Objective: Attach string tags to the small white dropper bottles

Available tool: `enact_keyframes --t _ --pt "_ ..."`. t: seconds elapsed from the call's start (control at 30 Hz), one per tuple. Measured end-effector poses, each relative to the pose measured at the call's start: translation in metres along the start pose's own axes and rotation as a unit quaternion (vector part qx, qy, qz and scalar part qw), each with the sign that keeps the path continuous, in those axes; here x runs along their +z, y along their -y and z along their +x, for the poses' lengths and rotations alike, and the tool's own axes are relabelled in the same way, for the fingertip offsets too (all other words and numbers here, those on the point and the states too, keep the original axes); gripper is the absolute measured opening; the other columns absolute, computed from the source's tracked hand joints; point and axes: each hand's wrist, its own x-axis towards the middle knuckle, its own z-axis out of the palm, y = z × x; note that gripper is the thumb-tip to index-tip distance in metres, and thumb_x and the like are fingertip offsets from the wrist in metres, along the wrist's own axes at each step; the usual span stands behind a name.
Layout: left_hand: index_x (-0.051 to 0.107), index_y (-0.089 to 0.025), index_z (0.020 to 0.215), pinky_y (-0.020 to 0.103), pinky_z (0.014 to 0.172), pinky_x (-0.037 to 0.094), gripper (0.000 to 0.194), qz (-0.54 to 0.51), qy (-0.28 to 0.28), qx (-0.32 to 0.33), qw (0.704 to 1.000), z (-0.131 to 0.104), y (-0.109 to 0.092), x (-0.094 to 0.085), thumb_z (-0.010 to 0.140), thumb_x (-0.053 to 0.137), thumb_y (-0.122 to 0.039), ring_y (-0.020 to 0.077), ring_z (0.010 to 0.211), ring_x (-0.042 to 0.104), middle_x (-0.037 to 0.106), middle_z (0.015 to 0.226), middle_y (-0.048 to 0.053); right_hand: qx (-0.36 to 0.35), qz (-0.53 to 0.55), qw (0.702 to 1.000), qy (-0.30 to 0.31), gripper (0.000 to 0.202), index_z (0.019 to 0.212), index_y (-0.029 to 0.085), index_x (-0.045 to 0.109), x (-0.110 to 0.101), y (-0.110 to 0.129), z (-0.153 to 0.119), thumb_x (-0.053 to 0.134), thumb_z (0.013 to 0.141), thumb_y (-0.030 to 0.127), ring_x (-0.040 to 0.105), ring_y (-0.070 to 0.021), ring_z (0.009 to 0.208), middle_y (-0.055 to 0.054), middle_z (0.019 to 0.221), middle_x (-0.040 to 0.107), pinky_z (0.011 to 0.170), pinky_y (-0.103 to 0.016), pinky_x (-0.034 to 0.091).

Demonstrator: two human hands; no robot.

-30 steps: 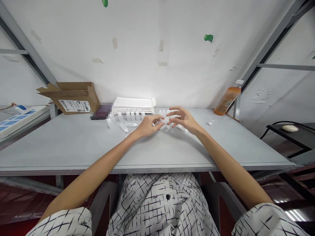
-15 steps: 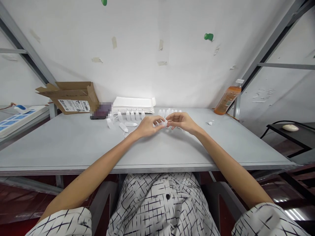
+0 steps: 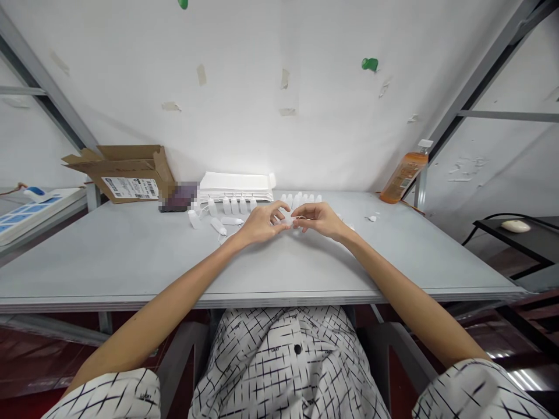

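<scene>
Near the middle of the grey table (image 3: 279, 267), my left hand (image 3: 264, 222) is closed on a small translucent white piece (image 3: 289, 220), held between thumb and fingers. My right hand (image 3: 318, 220) meets it from the right, its fingertips pinched on a thin white string (image 3: 301, 217) at the piece. Behind my left hand stands a row of small white bottles (image 3: 234, 205). More small white bottles (image 3: 298, 199) stand behind my right hand, partly hidden by it. Several others lie to the left, among them one white bottle (image 3: 218, 226) with a string.
An open cardboard box (image 3: 131, 174) and a dark, blurred-out object (image 3: 186, 196) are at the back left. White sheets (image 3: 236, 181) are stacked by the wall. An orange drink bottle (image 3: 404, 177) leans at the back right, with a small white scrap (image 3: 371, 219) nearer.
Both hands have shifted slightly left. My left index finger has lifted a little off the piece, and my right fingers have moved slightly down beside it.
</scene>
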Motion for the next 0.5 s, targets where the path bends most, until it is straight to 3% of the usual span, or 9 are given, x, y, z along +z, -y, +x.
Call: enact_keyframes --t 0.23,0.5 --pt "0.057 -0.019 0.107 0.022 0.050 0.047 0.038 -0.106 0.041 -0.027 0.993 -0.0002 -0.0010 -0.0030 0.077 0.074 -0.034 0.0166 0.063 0.071 0.072 0.081 0.004 -0.020 0.017 1.000 -0.008 0.034 0.089 0.014 0.075 0.0018 0.0020 -0.0013 0.083 0.071 0.041 0.071 -0.0201 0.073 -0.007 0.078 0.072 0.060 -0.032 0.057" --pt "0.038 -0.021 0.089 0.019 0.043 0.039 0.043 -0.248 0.095 -0.045 0.963 -0.0005 -0.0025 -0.0044 0.079 0.075 -0.043 0.0173 0.056 0.070 0.072 0.074 0.003 -0.027 0.033 0.999 0.015 0.040 0.090 0.013 0.076 0.0012 0.0089 -0.0037 0.083 0.071 0.047 0.072 -0.0209 0.072 -0.008 0.076 0.074 0.063 -0.033 0.058"
